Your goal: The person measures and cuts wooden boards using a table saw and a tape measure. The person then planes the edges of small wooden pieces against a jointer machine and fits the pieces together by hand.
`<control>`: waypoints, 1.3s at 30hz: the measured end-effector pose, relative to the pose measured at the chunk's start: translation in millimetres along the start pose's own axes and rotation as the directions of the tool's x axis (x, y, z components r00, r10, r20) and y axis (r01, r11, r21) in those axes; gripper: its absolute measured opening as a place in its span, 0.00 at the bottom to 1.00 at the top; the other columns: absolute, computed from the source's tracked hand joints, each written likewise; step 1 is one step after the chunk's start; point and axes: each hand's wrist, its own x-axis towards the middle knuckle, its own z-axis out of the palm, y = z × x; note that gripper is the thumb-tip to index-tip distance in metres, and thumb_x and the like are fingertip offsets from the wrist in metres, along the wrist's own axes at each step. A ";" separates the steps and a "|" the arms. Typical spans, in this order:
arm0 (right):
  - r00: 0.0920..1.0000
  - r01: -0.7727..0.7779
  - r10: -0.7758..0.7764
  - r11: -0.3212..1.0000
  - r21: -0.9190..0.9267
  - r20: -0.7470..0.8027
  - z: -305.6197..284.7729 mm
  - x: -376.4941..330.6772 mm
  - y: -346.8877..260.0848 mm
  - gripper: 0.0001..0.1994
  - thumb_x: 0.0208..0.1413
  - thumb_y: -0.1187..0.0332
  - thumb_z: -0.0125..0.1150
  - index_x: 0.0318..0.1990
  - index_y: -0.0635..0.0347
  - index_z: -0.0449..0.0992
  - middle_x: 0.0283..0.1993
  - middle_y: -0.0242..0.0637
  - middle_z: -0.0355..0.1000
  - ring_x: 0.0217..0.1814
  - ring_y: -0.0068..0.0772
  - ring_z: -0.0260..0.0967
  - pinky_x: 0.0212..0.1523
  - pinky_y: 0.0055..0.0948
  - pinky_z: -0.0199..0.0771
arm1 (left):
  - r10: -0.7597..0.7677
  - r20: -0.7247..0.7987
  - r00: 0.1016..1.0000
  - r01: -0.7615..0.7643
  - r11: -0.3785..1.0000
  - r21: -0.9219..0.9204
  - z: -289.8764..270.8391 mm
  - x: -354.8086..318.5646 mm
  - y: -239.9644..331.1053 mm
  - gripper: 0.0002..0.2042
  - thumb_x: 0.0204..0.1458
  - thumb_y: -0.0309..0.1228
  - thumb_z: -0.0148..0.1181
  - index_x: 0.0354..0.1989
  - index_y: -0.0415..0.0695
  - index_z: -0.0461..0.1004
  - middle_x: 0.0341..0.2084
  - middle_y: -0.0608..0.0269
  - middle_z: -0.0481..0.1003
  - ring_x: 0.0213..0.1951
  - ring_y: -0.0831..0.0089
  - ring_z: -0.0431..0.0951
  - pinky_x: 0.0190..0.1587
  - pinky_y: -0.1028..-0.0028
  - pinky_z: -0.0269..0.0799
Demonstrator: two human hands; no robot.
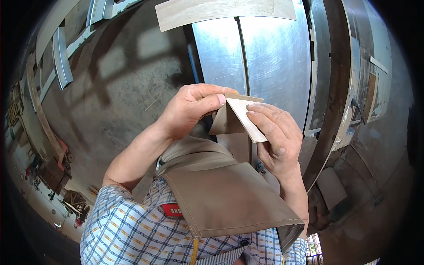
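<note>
My left hand pinches the upper left corner of a thin piece of pale wood between thumb and fingers. My right hand grips the same wood from the right, its fingertips on the pale face. The wood tapers toward its lower end, and a narrow strip runs along its upper edge. Beneath it hangs a darker brown panel; whether it is joined to the pale wood I cannot tell. Both hands are held above the near end of a shiny metal machine table, split lengthwise by a dark slot.
A long pale wooden board lies across the table's far end. To the right runs a long brown beam. Metal profiles stand at the upper left, beside the grey floor. My brown apron bulges below my hands.
</note>
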 end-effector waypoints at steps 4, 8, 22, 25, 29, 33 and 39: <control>1.000 0.017 -0.017 1.000 -0.012 0.022 -0.8 0.0 -0.8 0.18 0.44 0.77 0.72 0.47 0.63 0.85 0.48 0.43 0.85 0.51 0.47 0.84 0.49 0.40 0.82 | 0.017 0.009 1.000 -0.017 1.000 0.016 -4.2 -0.2 -3.6 0.17 0.69 0.31 0.60 0.60 0.32 0.81 0.50 0.54 0.85 0.53 0.72 0.83 0.59 0.72 0.77; 1.000 0.022 -0.022 1.000 -0.014 0.014 -0.1 0.2 -1.4 0.18 0.44 0.76 0.73 0.47 0.63 0.85 0.48 0.44 0.85 0.51 0.48 0.84 0.50 0.41 0.82 | 0.026 0.040 0.999 -0.029 0.996 0.082 -6.3 1.6 -2.9 0.20 0.70 0.32 0.57 0.63 0.29 0.76 0.55 0.49 0.82 0.56 0.68 0.82 0.62 0.68 0.77; 0.999 0.018 -0.017 0.999 -0.037 0.030 -0.1 -2.1 7.9 0.18 0.44 0.78 0.69 0.46 0.63 0.85 0.48 0.42 0.85 0.51 0.47 0.84 0.49 0.41 0.81 | 0.033 0.063 0.997 -0.040 0.994 0.104 -7.6 7.8 -4.3 0.21 0.69 0.32 0.58 0.63 0.29 0.76 0.56 0.49 0.81 0.59 0.66 0.81 0.64 0.66 0.75; 0.999 -0.017 0.017 1.000 -0.006 0.028 -1.0 -3.0 9.6 0.18 0.43 0.80 0.69 0.46 0.63 0.85 0.48 0.42 0.85 0.51 0.47 0.84 0.49 0.40 0.81 | 0.002 0.066 0.998 -0.008 0.997 0.077 -6.6 7.8 -2.8 0.22 0.69 0.34 0.58 0.64 0.30 0.77 0.55 0.50 0.82 0.57 0.68 0.81 0.62 0.68 0.76; 0.999 -0.045 0.044 0.999 0.030 0.027 1.0 -5.0 16.1 0.19 0.42 0.82 0.68 0.45 0.62 0.84 0.48 0.41 0.85 0.51 0.47 0.84 0.48 0.40 0.80 | -0.040 0.043 0.998 0.037 0.996 0.082 -9.0 8.6 -4.1 0.22 0.69 0.35 0.59 0.64 0.31 0.77 0.53 0.54 0.83 0.54 0.72 0.81 0.60 0.70 0.76; 0.998 -0.068 0.068 0.998 0.009 0.013 0.8 -5.1 14.6 0.17 0.44 0.80 0.68 0.45 0.61 0.84 0.48 0.40 0.85 0.51 0.46 0.83 0.49 0.40 0.79 | -0.039 0.038 0.998 0.037 0.998 0.050 -5.4 11.0 -3.3 0.21 0.70 0.35 0.59 0.63 0.30 0.77 0.53 0.53 0.82 0.55 0.70 0.81 0.61 0.68 0.75; 0.992 0.055 -0.028 0.972 -0.230 0.119 -3.0 -8.9 5.2 0.16 0.51 0.68 0.66 0.48 0.61 0.82 0.52 0.37 0.81 0.55 0.38 0.77 0.50 0.40 0.74 | 0.011 0.020 1.000 -0.011 1.000 0.013 -8.7 13.5 -9.7 0.17 0.72 0.30 0.57 0.61 0.30 0.78 0.56 0.49 0.82 0.59 0.63 0.81 0.64 0.66 0.75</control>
